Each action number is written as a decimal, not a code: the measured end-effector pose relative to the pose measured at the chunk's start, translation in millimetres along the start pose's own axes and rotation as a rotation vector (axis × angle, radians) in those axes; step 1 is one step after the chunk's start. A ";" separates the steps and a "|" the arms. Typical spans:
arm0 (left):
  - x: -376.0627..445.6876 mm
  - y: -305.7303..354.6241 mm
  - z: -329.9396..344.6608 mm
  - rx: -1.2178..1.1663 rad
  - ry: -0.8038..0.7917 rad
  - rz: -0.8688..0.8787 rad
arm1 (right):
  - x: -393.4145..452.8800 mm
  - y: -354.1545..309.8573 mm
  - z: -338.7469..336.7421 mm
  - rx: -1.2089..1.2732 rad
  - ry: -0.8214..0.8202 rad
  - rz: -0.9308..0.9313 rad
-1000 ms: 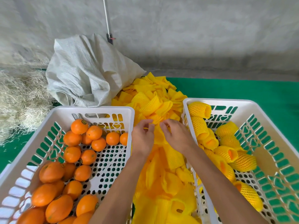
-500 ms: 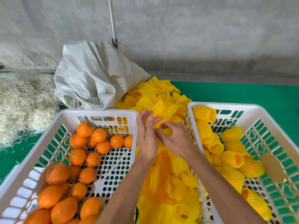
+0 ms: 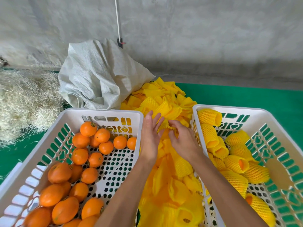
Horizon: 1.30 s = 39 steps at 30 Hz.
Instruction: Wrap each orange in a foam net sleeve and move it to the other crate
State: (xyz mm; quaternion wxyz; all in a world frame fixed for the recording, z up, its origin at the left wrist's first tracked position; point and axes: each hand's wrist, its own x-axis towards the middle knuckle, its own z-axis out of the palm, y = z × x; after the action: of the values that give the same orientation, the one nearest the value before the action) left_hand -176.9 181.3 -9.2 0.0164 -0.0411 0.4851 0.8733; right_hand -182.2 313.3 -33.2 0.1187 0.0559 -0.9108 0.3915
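Several bare oranges (image 3: 80, 156) lie in the white crate on the left (image 3: 101, 112). The white crate on the right (image 3: 229, 108) holds several oranges wrapped in yellow foam net sleeves (image 3: 236, 164). Between the crates runs a pile of loose yellow foam sleeves (image 3: 165, 102). Both hands are over this pile. My left hand (image 3: 150, 138) has its fingers straight, reaching into a sleeve (image 3: 164, 126). My right hand (image 3: 182, 140) pinches the same sleeve with curled fingers.
A grey woven sack (image 3: 98, 76) lies behind the left crate. A heap of straw (image 3: 21, 102) sits at the far left. Green cloth (image 3: 246, 97) covers the surface, and a concrete wall (image 3: 196, 38) rises behind.
The left hand went from pinching the sleeve to fingers stretched out straight against it. The right hand keeps its pinch. The view shifted slightly, showing more of the left side.
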 end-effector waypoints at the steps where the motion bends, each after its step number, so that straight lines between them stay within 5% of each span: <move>1: 1.4 0.1 -1.6 -0.049 -0.013 -0.024 | 0.2 0.5 0.7 0.027 0.002 0.008; 4: 4.6 -2.7 -7.2 -0.102 -0.049 -0.069 | 2.1 4.3 2.6 0.115 0.060 0.053; 6: 5.3 -6.9 -9.5 0.102 -0.040 0.027 | 5.9 6.2 2.8 0.285 0.118 0.199; 10: 6.0 -16.5 -13.1 0.600 -0.025 0.293 | 15.7 3.4 1.5 1.241 0.075 0.631; 12: 5.7 -17.7 -15.1 0.743 -0.054 0.375 | 16.6 1.5 0.7 1.426 0.014 0.709; 18: 7.4 -15.2 -17.4 0.646 0.027 0.353 | 14.5 3.1 -4.6 1.433 -0.077 0.722; 24: 15.8 -6.1 -18.6 0.257 0.001 0.023 | 14.6 3.0 -1.8 1.226 -0.076 0.681; 32: 20.6 18.0 -38.4 0.264 0.091 0.215 | 17.3 5.4 2.4 1.203 -0.054 0.617; 36: 17.2 28.6 -98.3 0.700 0.323 0.309 | 17.5 8.4 4.0 1.244 -0.072 0.631; 39: 14.8 19.8 -166.6 1.334 0.330 0.038 | 17.6 8.0 6.7 1.248 -0.078 0.630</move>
State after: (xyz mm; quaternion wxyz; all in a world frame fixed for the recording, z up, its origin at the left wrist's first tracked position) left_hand -183.7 29.2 -81.3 -0.0512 -0.1462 0.9160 0.3702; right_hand -201.9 313.8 -38.8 -0.0876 -0.1391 -0.4923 0.8547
